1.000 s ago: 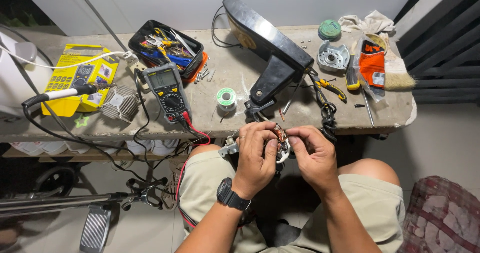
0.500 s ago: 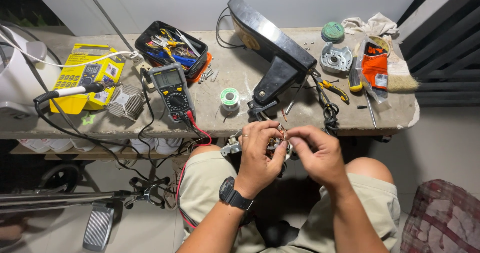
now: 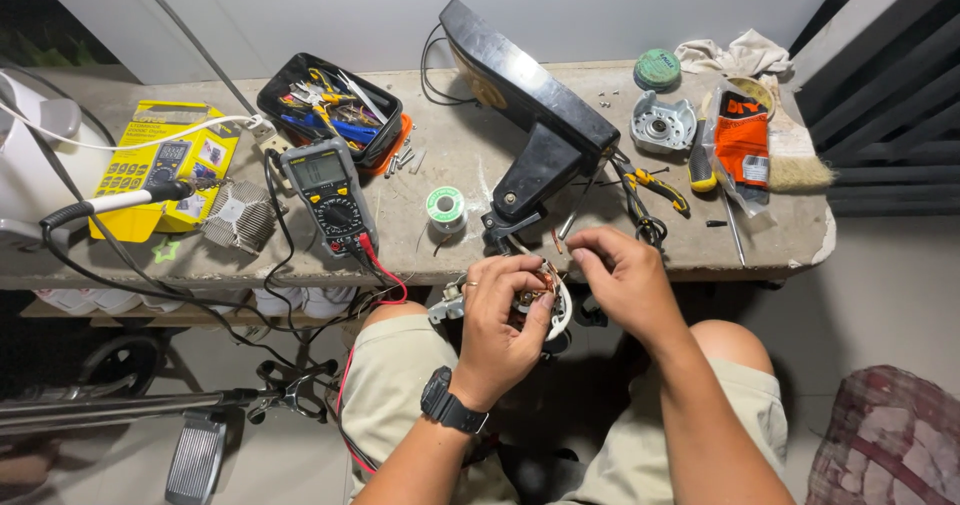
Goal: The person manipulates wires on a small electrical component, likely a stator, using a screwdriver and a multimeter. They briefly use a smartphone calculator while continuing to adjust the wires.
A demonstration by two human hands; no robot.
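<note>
two hands work a small motor part over the lap, at the bench edge.

head view: the left hand (image 3: 503,315) grips the round motor part (image 3: 545,300) with copper windings, fingers curled around it; the right hand (image 3: 622,283) pinches at its top, fingertips pressed together. a multimeter (image 3: 328,193) and solder spool (image 3: 445,206) lie on the workbench (image 3: 760,235) just behind.

This looks like a small fix-it corner at home. A long grey worktop (image 3: 470,165) by a plain wall holds a yellow meter (image 3: 328,193) with red and black wires, a black tray of tools (image 3: 330,110), a roll of solder (image 3: 445,206), pliers (image 3: 655,187) and a brush (image 3: 795,160).
</note>
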